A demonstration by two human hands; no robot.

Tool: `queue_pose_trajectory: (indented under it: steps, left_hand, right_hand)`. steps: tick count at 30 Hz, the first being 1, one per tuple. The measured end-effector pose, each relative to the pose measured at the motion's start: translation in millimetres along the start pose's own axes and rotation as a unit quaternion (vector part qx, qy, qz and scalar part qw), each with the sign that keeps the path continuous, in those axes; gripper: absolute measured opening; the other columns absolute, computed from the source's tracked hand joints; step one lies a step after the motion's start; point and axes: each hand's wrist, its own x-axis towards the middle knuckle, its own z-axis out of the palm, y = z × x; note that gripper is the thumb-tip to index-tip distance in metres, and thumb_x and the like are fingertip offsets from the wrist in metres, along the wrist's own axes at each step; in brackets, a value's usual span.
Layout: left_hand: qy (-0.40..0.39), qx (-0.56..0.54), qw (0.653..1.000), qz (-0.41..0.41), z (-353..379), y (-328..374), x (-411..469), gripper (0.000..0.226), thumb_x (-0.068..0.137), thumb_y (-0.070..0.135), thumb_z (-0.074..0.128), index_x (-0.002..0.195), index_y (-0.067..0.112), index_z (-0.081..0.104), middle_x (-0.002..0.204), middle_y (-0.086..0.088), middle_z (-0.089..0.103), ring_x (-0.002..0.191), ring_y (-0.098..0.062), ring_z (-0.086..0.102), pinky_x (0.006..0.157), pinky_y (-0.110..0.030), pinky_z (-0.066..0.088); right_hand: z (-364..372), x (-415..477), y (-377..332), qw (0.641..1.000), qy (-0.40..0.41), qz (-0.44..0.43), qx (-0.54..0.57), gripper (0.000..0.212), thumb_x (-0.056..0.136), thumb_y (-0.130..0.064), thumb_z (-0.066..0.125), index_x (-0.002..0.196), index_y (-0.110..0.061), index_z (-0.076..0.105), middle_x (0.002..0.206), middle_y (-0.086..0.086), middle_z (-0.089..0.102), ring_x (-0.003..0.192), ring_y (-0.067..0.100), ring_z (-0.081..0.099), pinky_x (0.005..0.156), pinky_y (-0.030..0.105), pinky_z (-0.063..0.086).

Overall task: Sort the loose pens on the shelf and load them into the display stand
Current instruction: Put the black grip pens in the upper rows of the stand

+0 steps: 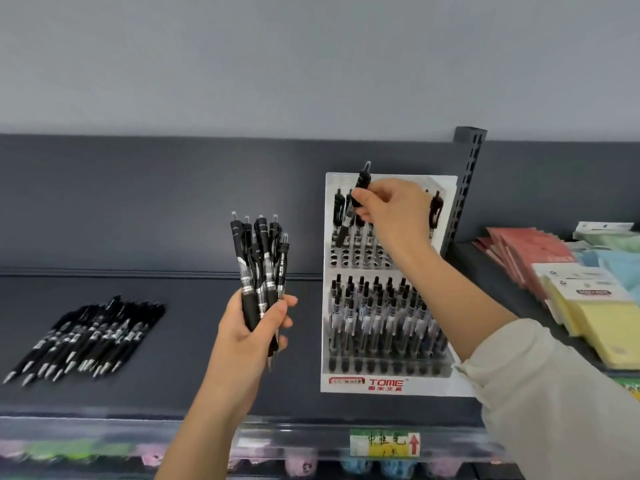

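The right hand (391, 209) pinches a single black pen (363, 180) near its clip end between thumb and fingers. It holds the pen tilted over the upper tier of the display stand (384, 384), tip down toward the open holes (360, 258). The left hand (252, 327) has its fingers curled round a bundle of pens (261, 258), upright, just beside the stand. More loose pens (90, 334) lie on the shelf (194, 375), well to the left. The likely slip is that the tilted pen meets a hole's rim or a neighbouring pen and skids instead of seating, since the high grip leaves the tip free to swing. The splayed bundle could also shed a pen if the left grip loosens.
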Motion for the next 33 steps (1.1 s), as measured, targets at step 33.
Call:
queue_pose_trajectory:
  steps: [33]
  left_hand:
    - [-0.033, -0.032, 0.999, -0.009, 3.7, -8.2, 11.0, 0.016, 0.092, 0.013, 0.056, 0.107, 0.018, 0.058, 0.088, 0.006, 0.072, 0.081, -0.014, 0.068, 0.064, -0.022, 0.051]
  right_hand:
    - [31.0, -65.5, -21.1, 0.955, -0.275, 0.107, -0.028, 0.024, 0.085, -0.033, 0.067, 0.089, -0.01, 0.064, 0.079, 0.006, 0.07, 0.064, 0.011, 0.067, 0.056, 0.019, 0.054]
